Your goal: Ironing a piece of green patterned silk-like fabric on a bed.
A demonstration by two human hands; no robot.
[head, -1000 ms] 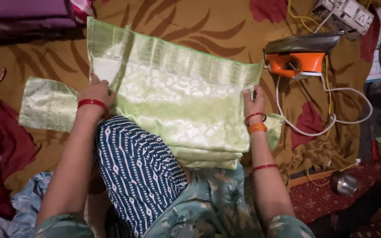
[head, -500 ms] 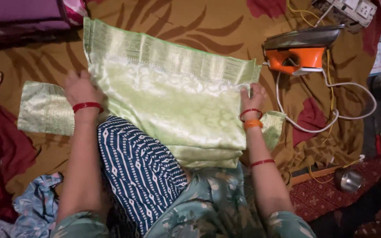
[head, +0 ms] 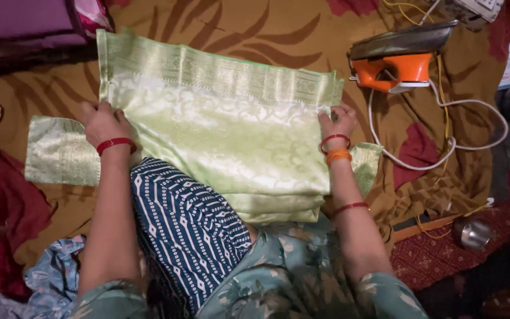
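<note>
Head view: our left hand (head: 103, 123) and right hand (head: 339, 121) grip the green sari (head: 219, 136), mostly folded, top flap unfinished.

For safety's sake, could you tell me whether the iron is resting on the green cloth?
No, the iron lies apart from the green cloth.

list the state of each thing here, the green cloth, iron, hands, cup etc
green cloth: folded in layers, spread flat, patterned border at far edge
left hand: gripping the cloth's left edge
right hand: gripping the cloth's right edge
iron: lying tilted on the brown sheet, untouched, soleplate facing up
white cord: looped loosely beside the iron
steel cup: on the red mat; contents cannot be told
small green piece: lying flat, partly under the left arm
</note>
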